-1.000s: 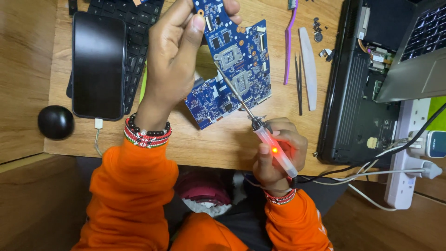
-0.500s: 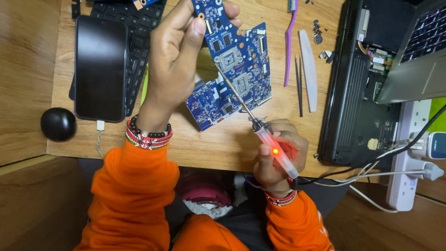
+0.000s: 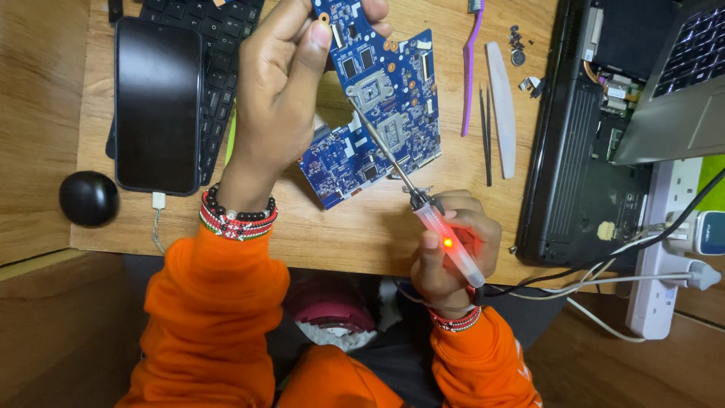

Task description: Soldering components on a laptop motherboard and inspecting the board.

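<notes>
Blue board pinched in left hand, tilted above desk. Right hand fisted round iron, red light on, tip touching board centre.

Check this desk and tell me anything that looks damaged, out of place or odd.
The black laptop at the right lies opened up, its inner parts bare. A few small loose parts lie scattered on the wooden desk beside it. The blue circuit board is out, held in the left hand, while the right hand holds a lit soldering iron to it.
</notes>
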